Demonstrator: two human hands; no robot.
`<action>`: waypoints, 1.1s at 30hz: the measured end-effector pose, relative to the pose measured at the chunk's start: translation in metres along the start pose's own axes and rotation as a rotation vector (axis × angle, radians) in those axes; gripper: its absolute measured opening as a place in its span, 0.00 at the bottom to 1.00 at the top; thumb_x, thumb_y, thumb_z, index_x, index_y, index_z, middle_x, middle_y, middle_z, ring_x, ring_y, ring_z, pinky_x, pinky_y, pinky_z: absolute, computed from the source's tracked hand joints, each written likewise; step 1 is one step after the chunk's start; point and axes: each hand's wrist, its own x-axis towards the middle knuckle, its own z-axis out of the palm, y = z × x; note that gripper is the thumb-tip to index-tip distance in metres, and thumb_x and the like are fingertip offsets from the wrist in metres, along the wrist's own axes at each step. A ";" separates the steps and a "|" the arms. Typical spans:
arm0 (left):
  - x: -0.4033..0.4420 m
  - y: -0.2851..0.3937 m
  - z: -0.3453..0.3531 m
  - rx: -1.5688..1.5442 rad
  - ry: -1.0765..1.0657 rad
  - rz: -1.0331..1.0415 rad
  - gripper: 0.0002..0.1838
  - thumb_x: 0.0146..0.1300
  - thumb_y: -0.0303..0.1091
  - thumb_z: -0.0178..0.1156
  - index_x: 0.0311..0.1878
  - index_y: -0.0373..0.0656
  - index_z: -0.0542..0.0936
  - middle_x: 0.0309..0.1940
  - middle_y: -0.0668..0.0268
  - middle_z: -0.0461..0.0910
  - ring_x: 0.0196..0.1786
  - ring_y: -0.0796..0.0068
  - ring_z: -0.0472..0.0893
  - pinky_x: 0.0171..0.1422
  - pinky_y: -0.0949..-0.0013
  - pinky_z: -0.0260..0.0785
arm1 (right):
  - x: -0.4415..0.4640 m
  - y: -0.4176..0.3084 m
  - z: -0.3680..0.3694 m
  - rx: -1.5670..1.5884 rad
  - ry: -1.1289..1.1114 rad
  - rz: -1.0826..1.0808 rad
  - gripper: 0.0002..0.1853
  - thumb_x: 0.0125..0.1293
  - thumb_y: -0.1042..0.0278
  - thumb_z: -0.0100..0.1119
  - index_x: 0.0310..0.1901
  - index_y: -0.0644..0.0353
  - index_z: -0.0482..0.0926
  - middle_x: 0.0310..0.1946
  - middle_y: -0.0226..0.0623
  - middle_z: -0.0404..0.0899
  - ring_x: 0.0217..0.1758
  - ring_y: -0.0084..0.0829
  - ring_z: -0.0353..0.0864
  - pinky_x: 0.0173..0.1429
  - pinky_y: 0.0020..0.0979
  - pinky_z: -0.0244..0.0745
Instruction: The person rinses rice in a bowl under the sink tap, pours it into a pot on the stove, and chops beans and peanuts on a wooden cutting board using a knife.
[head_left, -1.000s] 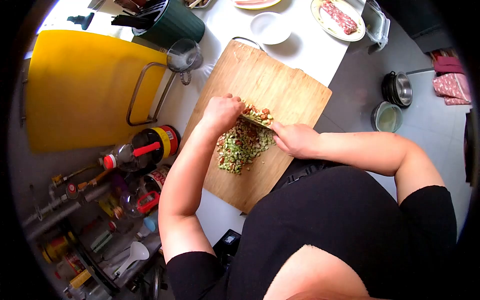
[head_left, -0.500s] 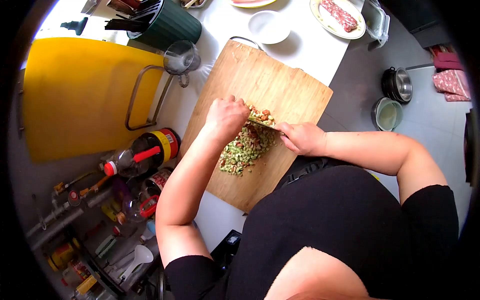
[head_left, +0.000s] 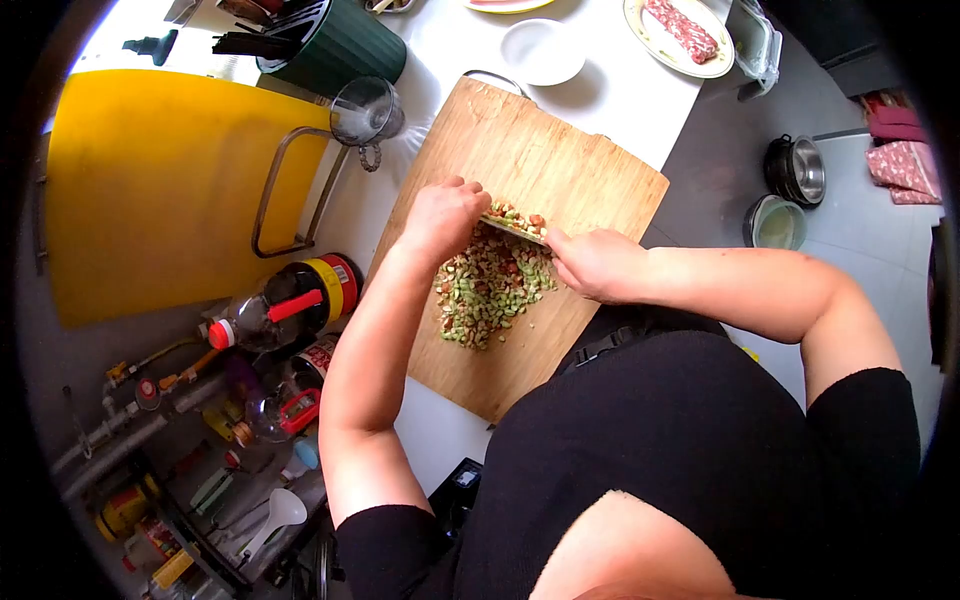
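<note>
A wooden cutting board (head_left: 560,180) carries a heap of chopped green and reddish-brown pieces (head_left: 490,300). Across the upper part of the heap lies a knife (head_left: 515,231), seen nearly edge-on. My right hand (head_left: 598,265) is closed round its handle end, the handle itself hidden by the fingers. At the opposite end of the blade my left hand (head_left: 448,215) is closed, its fingers curled on the knife. A few pieces sit beyond the blade, while most lie on the side near me.
Beyond the board stand a white bowl (head_left: 543,52) and a plate (head_left: 718,66) with raw meat. A glass cup (head_left: 366,110), a metal rack (head_left: 262,215) and a yellow board (head_left: 180,190) are at the left, with large bottles (head_left: 300,300) below. Pots (head_left: 795,170) sit lower right.
Both hands and the knife have shifted slightly left. The blade's left end has moved a little farther from me, and more of the heap shows on my side.
</note>
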 end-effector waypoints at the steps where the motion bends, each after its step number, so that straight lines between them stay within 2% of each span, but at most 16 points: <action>1: 0.000 0.006 -0.003 0.000 0.002 -0.001 0.04 0.47 0.27 0.58 0.28 0.45 0.75 0.31 0.68 0.76 0.41 0.64 0.77 0.41 0.64 0.72 | -0.001 0.009 0.009 -0.036 0.030 -0.007 0.13 0.63 0.66 0.42 0.41 0.68 0.63 0.23 0.53 0.76 0.27 0.54 0.77 0.34 0.49 0.71; 3: 0.001 0.016 -0.013 0.086 -0.082 -0.033 0.05 0.48 0.27 0.57 0.31 0.45 0.76 0.33 0.68 0.77 0.43 0.66 0.76 0.43 0.65 0.72 | -0.006 0.025 0.024 -0.053 0.063 -0.019 0.13 0.62 0.65 0.43 0.44 0.66 0.63 0.24 0.52 0.76 0.26 0.53 0.77 0.33 0.48 0.71; 5: 0.005 0.025 -0.026 0.106 -0.119 -0.030 0.05 0.49 0.27 0.56 0.31 0.45 0.77 0.33 0.67 0.77 0.43 0.67 0.76 0.44 0.65 0.72 | -0.011 0.037 0.033 0.024 0.277 -0.202 0.14 0.62 0.65 0.46 0.45 0.65 0.64 0.23 0.51 0.76 0.26 0.53 0.77 0.33 0.48 0.72; 6: 0.008 0.026 -0.028 0.139 -0.104 -0.012 0.05 0.49 0.27 0.56 0.31 0.45 0.77 0.33 0.67 0.77 0.43 0.67 0.76 0.44 0.65 0.72 | -0.013 0.036 0.033 0.035 0.308 -0.192 0.15 0.62 0.65 0.47 0.46 0.64 0.64 0.23 0.50 0.76 0.26 0.53 0.77 0.33 0.48 0.72; 10: 0.017 0.006 -0.012 0.088 -0.028 0.056 0.03 0.48 0.26 0.56 0.28 0.45 0.76 0.31 0.68 0.77 0.41 0.66 0.77 0.41 0.65 0.72 | -0.006 0.016 0.026 0.056 0.294 -0.096 0.15 0.62 0.66 0.45 0.46 0.66 0.64 0.23 0.52 0.76 0.27 0.53 0.77 0.33 0.47 0.72; 12: 0.017 -0.005 -0.005 0.026 0.013 0.069 0.03 0.47 0.25 0.57 0.27 0.45 0.75 0.30 0.67 0.77 0.40 0.65 0.77 0.40 0.64 0.72 | -0.002 -0.002 0.004 0.043 0.028 0.089 0.16 0.63 0.67 0.42 0.47 0.71 0.63 0.24 0.54 0.76 0.28 0.53 0.77 0.33 0.47 0.72; 15: 0.012 -0.014 -0.005 -0.085 0.086 0.069 0.05 0.44 0.25 0.58 0.25 0.44 0.72 0.28 0.67 0.76 0.38 0.62 0.77 0.37 0.62 0.72 | 0.001 -0.020 -0.020 0.075 -0.004 0.029 0.15 0.63 0.68 0.41 0.44 0.74 0.62 0.24 0.57 0.76 0.29 0.53 0.78 0.34 0.48 0.72; 16: 0.012 -0.015 -0.005 -0.103 0.089 0.061 0.05 0.45 0.25 0.58 0.25 0.44 0.72 0.28 0.67 0.75 0.37 0.62 0.76 0.37 0.62 0.72 | 0.003 -0.017 -0.018 0.092 0.022 0.002 0.13 0.63 0.67 0.44 0.41 0.69 0.60 0.23 0.57 0.74 0.28 0.57 0.75 0.33 0.50 0.69; 19: 0.013 -0.007 -0.007 -0.095 0.066 0.045 0.05 0.45 0.24 0.58 0.26 0.44 0.73 0.29 0.67 0.76 0.39 0.63 0.76 0.39 0.63 0.72 | 0.003 0.000 -0.007 0.052 0.006 0.040 0.13 0.63 0.66 0.44 0.42 0.67 0.61 0.23 0.55 0.74 0.28 0.55 0.76 0.33 0.49 0.70; 23: 0.014 0.016 -0.020 0.062 -0.059 -0.018 0.05 0.47 0.25 0.57 0.30 0.45 0.76 0.34 0.68 0.77 0.44 0.67 0.76 0.44 0.67 0.72 | -0.005 0.028 0.020 -0.029 0.060 0.048 0.14 0.63 0.66 0.46 0.45 0.65 0.62 0.24 0.53 0.75 0.28 0.53 0.76 0.32 0.47 0.71; 25: 0.015 0.025 -0.031 0.169 -0.102 -0.008 0.04 0.49 0.25 0.57 0.30 0.45 0.77 0.34 0.68 0.77 0.43 0.67 0.77 0.44 0.67 0.72 | -0.010 0.040 0.029 0.014 0.297 -0.166 0.15 0.61 0.67 0.50 0.48 0.62 0.63 0.25 0.51 0.76 0.28 0.52 0.77 0.31 0.46 0.72; 26: 0.019 0.027 -0.035 0.187 -0.124 0.004 0.04 0.49 0.26 0.57 0.30 0.45 0.77 0.33 0.68 0.77 0.43 0.67 0.77 0.44 0.67 0.72 | -0.012 0.045 0.033 0.023 0.320 -0.172 0.16 0.61 0.68 0.51 0.49 0.62 0.63 0.25 0.50 0.76 0.28 0.51 0.77 0.31 0.44 0.72; 30: 0.030 0.007 -0.018 0.124 -0.065 0.058 0.05 0.48 0.26 0.58 0.29 0.46 0.79 0.33 0.67 0.80 0.43 0.68 0.78 0.42 0.65 0.74 | -0.006 0.029 0.028 0.018 0.310 -0.081 0.15 0.62 0.67 0.49 0.48 0.63 0.63 0.24 0.52 0.76 0.28 0.53 0.76 0.31 0.46 0.72; 32: 0.030 -0.004 -0.011 0.069 -0.028 0.071 0.05 0.47 0.26 0.58 0.29 0.46 0.79 0.32 0.67 0.79 0.42 0.67 0.78 0.42 0.65 0.74 | -0.001 0.011 0.010 0.071 0.147 0.057 0.14 0.63 0.66 0.47 0.45 0.64 0.62 0.23 0.54 0.75 0.27 0.55 0.75 0.32 0.47 0.71; 33: 0.030 -0.009 -0.009 0.013 0.007 0.085 0.05 0.46 0.26 0.58 0.28 0.47 0.78 0.32 0.67 0.79 0.42 0.66 0.78 0.42 0.64 0.73 | -0.001 0.005 0.002 0.071 0.147 0.057 0.14 0.63 0.66 0.47 0.45 0.64 0.62 0.23 0.54 0.75 0.27 0.55 0.75 0.32 0.47 0.71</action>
